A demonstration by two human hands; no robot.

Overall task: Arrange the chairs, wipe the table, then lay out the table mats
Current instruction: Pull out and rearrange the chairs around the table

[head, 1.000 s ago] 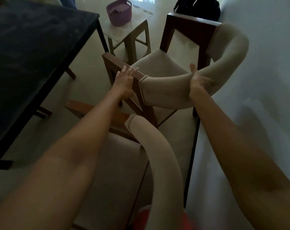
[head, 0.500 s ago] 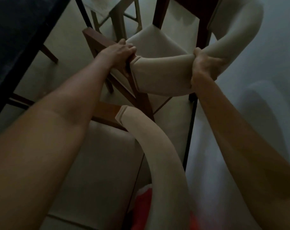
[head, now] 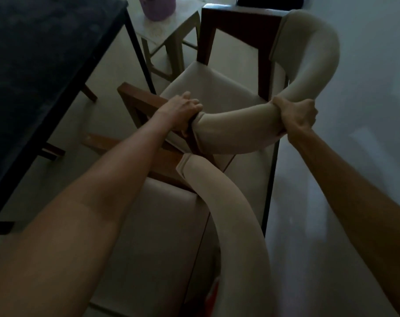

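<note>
A wooden chair [head: 217, 88] with a cream seat and a curved cream padded backrest stands ahead of me, close to the wall. My left hand [head: 180, 110] grips its wooden armrest where the padding starts. My right hand [head: 296, 115] is wrapped round the curved backrest further right. A second chair [head: 162, 225] of the same kind stands right below me, its backrest curving up between my arms. The dark table [head: 46, 60] fills the upper left. No mats or cloth are in sight.
A pale wall [head: 354, 156] runs along the right, close to both chairs. A small light side table [head: 171, 30] with a purple basket [head: 156, 6] stands behind the dark table's black leg. A dark bag [head: 270, 1] lies at the top. Something red [head: 214, 291] shows near the bottom.
My left hand went from resting on the armrest to gripping it, and my right hand closed round the backrest. The view dipped down, then lifted back.
</note>
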